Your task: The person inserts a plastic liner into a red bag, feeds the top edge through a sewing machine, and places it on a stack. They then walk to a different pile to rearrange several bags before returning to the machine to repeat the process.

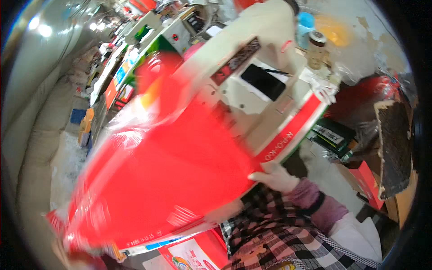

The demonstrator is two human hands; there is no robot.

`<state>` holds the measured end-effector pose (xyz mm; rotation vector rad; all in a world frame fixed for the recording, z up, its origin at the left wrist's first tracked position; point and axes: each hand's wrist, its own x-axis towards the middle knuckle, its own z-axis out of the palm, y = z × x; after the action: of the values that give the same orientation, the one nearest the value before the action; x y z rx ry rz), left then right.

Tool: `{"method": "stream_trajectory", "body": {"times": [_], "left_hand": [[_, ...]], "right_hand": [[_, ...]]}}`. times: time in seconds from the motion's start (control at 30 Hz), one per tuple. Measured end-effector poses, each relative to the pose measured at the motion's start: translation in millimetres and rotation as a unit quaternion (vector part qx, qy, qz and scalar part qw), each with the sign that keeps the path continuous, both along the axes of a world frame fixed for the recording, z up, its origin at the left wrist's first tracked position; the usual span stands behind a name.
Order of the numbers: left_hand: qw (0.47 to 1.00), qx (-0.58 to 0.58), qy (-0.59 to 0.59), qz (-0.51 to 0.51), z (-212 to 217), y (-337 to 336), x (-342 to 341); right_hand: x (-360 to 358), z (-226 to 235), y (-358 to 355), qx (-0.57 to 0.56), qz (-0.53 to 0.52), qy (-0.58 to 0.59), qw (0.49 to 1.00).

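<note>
A large glossy red plastic bag spreads across the middle of the view, blurred by motion, its far end rising beside the white sewing machine. My right hand, in a pale glove, pinches the bag's right edge in front of the machine. At the lower left, my left hand is by the bag's near corner; its fingers are smeared and partly hidden. Below the bag lie more printed red bags, close to my black-and-white checked apron.
A black phone lies on the machine's bed. Behind it stand a lidded jar and a blue cup. To the right are dark packages and a worn dark board. Cluttered worktables run into the distance.
</note>
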<state>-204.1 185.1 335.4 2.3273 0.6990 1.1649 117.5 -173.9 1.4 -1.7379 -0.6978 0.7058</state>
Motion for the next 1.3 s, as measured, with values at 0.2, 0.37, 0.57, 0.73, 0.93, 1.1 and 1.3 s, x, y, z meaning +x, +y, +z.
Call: {"method": "stream_trajectory", "body": {"times": [0.2, 0.37, 0.57, 0.73, 0.93, 1.1, 1.3], "left_hand": [[0.929, 0.294, 0.153, 0.168, -78.3, -139.6, -29.5], [0.918, 0.122, 0.339, 0.165, -245.7, -42.7, -140.9], [0.965, 0.011, 0.176, 0.192, -300.0, 109.5, -101.6], [0.836, -0.337, -0.172, 0.397, -342.0, 57.1, -201.7], [0.608, -0.622, -0.443, 0.215, -342.4, -173.9, -182.6], [0.707, -0.469, -0.195, 0.491, -359.7, -235.6, -284.8], [0.555, -0.424, -0.287, 0.656, -278.6, -411.6, -470.7]], "right_hand": [[-6.0, -43.5, 8.0, 0.068, 0.004, -0.043, 0.997], [-78.1, -1.0, 2.9, 0.124, 0.094, 0.101, 0.983], [-29.0, 35.7, 139.8, 0.117, 0.068, -0.233, 0.963], [-159.9, 48.6, 138.7, 0.196, 0.484, -0.228, 0.822], [-80.4, 23.1, 170.4, 0.054, 0.084, -0.334, 0.937], [-80.6, 47.1, 265.6, 0.034, 0.049, -0.617, 0.784], [-259.1, 98.5, 235.4, 0.337, 0.453, -0.299, 0.769]]}}
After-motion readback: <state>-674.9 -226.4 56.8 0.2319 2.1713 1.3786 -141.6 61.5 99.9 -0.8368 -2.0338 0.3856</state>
